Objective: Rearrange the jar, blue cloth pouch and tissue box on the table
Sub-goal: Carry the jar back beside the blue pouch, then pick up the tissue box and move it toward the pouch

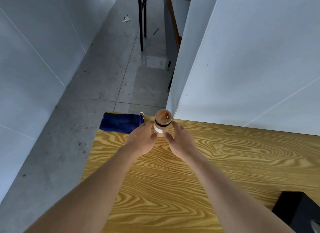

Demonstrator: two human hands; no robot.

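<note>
While both hands cup the jar (pixel 162 123) near the tabletop's (pixel 225 154) far edge, left hand (pixel 142 140) and right hand (pixel 180 140) sit half-curled either side, fingers touching the glass; firm grip or not, cannot tell. Blue cloth pouch (pixel 121 122) lies flat just left of it, at the far-left corner. Black box (pixel 301 213), likely the tissue box, sits near-right; rearranging looks early.

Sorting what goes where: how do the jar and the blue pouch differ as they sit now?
The jar stands upright with a wooden lid; the pouch lies flat. The jar is rigid and pale; the pouch is soft, dark blue cloth. The left hand and right hand flank the jar, while neither grips the pouch. Both sit at the table's far edge.
</note>
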